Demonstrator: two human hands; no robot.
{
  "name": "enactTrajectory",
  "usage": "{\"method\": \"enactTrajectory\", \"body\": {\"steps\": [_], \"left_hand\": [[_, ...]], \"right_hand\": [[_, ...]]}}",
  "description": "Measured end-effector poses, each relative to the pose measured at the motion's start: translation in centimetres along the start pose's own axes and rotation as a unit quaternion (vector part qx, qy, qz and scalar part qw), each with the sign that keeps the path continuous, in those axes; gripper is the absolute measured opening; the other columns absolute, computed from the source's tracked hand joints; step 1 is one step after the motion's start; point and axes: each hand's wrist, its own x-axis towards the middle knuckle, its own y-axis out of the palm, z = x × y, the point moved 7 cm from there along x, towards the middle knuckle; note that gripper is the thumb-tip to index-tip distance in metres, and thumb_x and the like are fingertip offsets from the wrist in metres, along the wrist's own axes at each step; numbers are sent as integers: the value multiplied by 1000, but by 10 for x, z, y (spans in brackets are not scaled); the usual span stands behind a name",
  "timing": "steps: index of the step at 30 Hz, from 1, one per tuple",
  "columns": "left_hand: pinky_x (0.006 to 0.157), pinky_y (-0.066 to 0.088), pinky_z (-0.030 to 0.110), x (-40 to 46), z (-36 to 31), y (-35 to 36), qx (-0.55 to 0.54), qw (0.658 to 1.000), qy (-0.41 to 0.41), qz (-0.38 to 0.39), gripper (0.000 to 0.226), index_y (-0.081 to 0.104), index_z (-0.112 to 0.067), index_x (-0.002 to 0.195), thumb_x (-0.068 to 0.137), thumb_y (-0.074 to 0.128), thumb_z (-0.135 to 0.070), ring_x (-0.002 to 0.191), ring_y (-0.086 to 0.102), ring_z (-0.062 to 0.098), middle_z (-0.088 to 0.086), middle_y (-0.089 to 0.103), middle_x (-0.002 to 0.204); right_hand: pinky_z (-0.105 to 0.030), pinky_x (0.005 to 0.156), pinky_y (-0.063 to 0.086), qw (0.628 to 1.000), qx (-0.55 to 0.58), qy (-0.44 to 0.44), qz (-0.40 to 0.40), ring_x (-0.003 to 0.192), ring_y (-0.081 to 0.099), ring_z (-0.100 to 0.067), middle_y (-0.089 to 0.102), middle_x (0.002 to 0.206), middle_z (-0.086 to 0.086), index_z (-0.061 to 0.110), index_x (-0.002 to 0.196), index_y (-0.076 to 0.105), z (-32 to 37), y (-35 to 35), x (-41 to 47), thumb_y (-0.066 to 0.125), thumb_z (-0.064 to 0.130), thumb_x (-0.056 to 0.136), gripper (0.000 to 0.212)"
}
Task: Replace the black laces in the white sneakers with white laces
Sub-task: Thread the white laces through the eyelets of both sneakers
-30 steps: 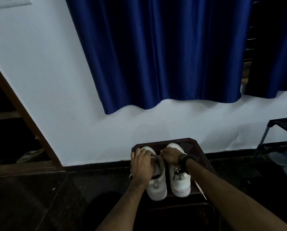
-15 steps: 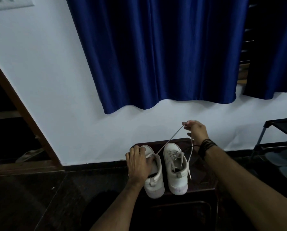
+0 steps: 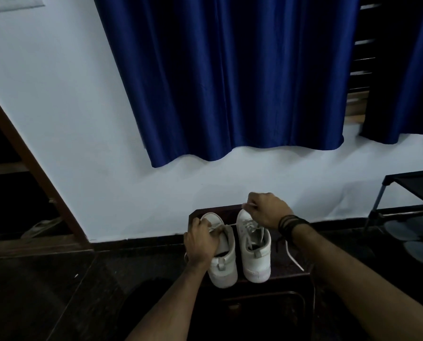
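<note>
The person is threading a white lace (image 3: pixel 230 225) through the left sneaker (image 3: pixel 224 257), at 6 o'clock on the dark counter (image 3: pixel 289 271): the left hand (image 3: pixel 200 242) is gripping its tongue, the right hand (image 3: pixel 267 211) is pinching the lace end at 12 o'clock of the right sneaker (image 3: pixel 254 249), likely needing the next eyelet.

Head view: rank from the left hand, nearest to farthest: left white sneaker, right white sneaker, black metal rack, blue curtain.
1. Left white sneaker: the left hand rests on it, on the dark wooden stool.
2. Right white sneaker: beside it, to the right.
3. Black metal rack: far right, by the wall.
4. Blue curtain: hanging above; rack and curtain are too close to call.
</note>
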Motion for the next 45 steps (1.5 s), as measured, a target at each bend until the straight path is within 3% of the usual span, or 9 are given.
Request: {"method": "enactTrajectory", "body": {"steps": [4,14,18,24,32,37,40,43,45], "left_hand": [[78,50,36,-4,6,-7,-39,999,-34,-13,30,64,-23,105,77,70,-32,98,64,26,-1,62,105],[76,50,36,-7,15,-9,-50,994,-98,-23,22,55,-18,96,75,59,-13,91,67,30,2,68,95],[75,53,37,-6,10,-7,-34,995,-92,-25,24,55,-16,98,75,60,-14,92,68,30,4,68,97],[76,53,38,-7,5,-4,-23,995,-93,-16,31,53,-17,103,75,65,-13,96,67,28,2,64,104],[83,53,41,0,5,1,-31,996,-72,32,33,54,-13,110,79,65,-13,103,64,32,7,65,110],[94,46,41,7,1,7,-49,983,-100,147,46,49,-9,125,82,62,-17,122,52,33,12,52,130],[99,38,40,0,-19,-12,-71,995,-36,51,48,53,-15,120,74,69,-18,120,43,28,7,49,122],[86,45,30,-20,-62,-43,-228,971,69,-29,16,66,-22,99,83,70,-23,98,59,13,-9,65,97],[78,47,22,-37,-98,-40,-403,904,46,139,15,70,-15,95,97,58,-24,84,66,2,-10,71,85]], "right_hand": [[-36,88,45,980,-174,-9,97,113,59,-31,57,126,-13,16,121,55,3,11,-7,48,42,97,36],[-32,75,40,988,-125,87,-10,101,62,-31,63,113,-10,18,114,47,-15,-2,-11,55,34,90,30],[-33,87,48,988,-121,87,35,108,63,-29,65,121,-8,22,113,66,-14,8,-14,50,36,88,32],[-34,79,48,985,-56,159,-24,100,65,-33,66,114,-10,28,108,71,-28,-7,-22,52,36,90,27],[-22,67,38,986,92,111,79,71,55,-11,58,65,11,24,58,61,-24,-25,-21,56,29,95,37],[-17,59,42,924,369,99,32,66,53,-12,64,69,3,11,79,71,-19,-46,-27,59,26,98,27],[-17,64,43,895,437,81,21,76,55,-11,65,89,-3,5,101,68,-4,-52,-30,67,19,92,17],[-22,70,38,873,482,65,19,83,54,-10,63,93,2,15,104,66,15,-53,-28,67,14,90,13],[-23,71,37,845,532,54,11,87,57,-10,67,97,3,20,102,67,28,-54,-26,63,11,91,15]]}}
